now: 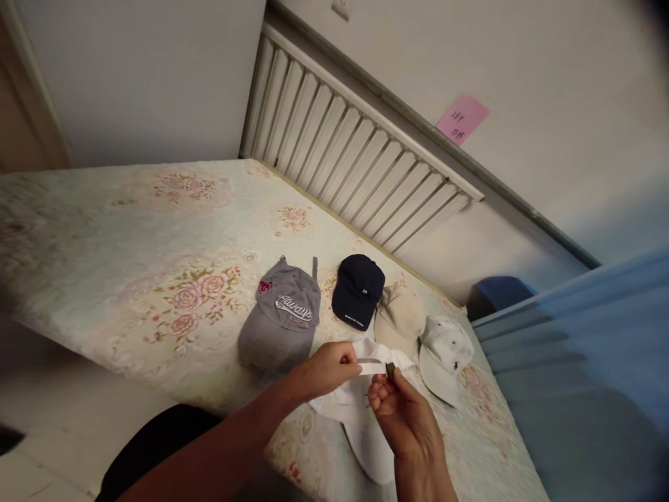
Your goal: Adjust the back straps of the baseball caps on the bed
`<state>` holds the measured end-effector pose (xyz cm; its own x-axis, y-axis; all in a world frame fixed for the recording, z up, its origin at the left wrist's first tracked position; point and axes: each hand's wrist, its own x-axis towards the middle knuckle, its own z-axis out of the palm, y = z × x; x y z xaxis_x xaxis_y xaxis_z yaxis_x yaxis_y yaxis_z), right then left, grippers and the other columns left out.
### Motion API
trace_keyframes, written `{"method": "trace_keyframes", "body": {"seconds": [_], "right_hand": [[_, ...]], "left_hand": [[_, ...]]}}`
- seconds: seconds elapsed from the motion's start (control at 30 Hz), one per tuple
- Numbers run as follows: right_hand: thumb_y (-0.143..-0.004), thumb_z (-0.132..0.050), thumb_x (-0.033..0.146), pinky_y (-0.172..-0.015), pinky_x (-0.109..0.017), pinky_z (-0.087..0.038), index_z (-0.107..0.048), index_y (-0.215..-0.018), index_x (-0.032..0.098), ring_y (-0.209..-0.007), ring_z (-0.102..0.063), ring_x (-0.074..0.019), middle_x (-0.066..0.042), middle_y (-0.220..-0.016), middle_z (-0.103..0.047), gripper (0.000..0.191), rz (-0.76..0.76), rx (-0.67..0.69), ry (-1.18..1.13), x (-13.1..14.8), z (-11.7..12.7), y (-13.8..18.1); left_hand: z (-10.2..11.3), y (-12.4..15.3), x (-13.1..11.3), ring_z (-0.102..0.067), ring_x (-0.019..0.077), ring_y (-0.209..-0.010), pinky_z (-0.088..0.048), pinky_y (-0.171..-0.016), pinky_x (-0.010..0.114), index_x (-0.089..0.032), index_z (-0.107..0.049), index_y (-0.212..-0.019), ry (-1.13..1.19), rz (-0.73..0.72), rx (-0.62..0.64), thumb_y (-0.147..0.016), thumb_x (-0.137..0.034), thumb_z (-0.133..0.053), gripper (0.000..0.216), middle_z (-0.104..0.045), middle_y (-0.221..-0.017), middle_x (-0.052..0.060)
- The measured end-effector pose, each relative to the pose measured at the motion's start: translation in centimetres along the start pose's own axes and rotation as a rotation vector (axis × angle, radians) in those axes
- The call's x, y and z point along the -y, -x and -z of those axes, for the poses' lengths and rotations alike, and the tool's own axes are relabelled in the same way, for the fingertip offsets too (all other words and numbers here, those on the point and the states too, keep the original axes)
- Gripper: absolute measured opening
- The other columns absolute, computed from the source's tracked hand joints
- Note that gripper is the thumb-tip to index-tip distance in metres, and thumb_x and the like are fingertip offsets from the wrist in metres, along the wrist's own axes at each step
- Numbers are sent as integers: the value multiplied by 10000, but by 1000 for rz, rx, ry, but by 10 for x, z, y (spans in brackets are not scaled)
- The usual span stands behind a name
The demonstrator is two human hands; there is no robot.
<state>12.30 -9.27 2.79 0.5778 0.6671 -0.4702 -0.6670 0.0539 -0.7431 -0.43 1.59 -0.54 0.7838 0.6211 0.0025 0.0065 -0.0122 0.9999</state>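
Nearest you: both hands are over the white cap (366, 418), which lies on the near edge of the bed (130, 230), brim pointing back toward you and slightly right, crown away.

Your left hand (327, 369) comes in from the left and pinches one end of the cap's white strap (370, 365) between thumb and fingers. That grip is clenched on the strap.

Your right hand (405, 418) rises from below, fingertips closed on the small dark buckle (390, 369) at the strap's other end. That grip is clenched too.

Key relation: the strap runs roughly left to right between the two grips, nearly level, stretched just above the cap's crown. The buckle sits at the right end, so your right hand is the nearer one to it; the left only holds the free end. The two hands are close, with the short strap span between them.

Whether the strap is threaded through the buckle I can't tell; too small.

Further out, a row of caps on the bed, well clear of the hands: grey cap (282, 314) to the left, navy cap (358, 289) behind the strap, beige cap (400, 314) touching a pale cap (444, 352) on the right.

Beyond those: a radiator (355, 160) along the wall, a pink note (463, 118) stuck above it.
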Motion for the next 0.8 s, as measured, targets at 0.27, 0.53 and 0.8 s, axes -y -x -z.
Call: {"method": "trace_keyframes", "body": {"seconds": [0.27,0.53,0.8], "right_hand": [[-692,-661,63,-522,-223,-540,-636,-743,159,-518,-604,-110,1,-594,-655,112,-5,-71,-93,-1,-12,6],[-596,-743,72,-534,-215,-539,-636,-721,165,-533,-611,-113,9,-606,-659,190,37,-66,-95,-5,-8,3],[-574,-776,88,-524,-205,-534,-644,-707,156,-531,-611,-106,10,-620,-670,199,82,-52,-75,-8,-8,2]], "left_hand": [[-2,3,-5,-338,92,-546,-232,-488,232,-175,-466,-653,23,37,15,-698,-301,-492,136,-400,-571,-56],[-3,3,-4,-321,87,-539,-218,-471,224,-180,-441,-641,27,64,-1,-694,-295,-483,133,-378,-562,-56],[-6,-1,3,-333,83,-522,-222,-445,212,-184,-443,-642,26,56,-6,-697,-297,-484,133,-384,-558,-55]]}}
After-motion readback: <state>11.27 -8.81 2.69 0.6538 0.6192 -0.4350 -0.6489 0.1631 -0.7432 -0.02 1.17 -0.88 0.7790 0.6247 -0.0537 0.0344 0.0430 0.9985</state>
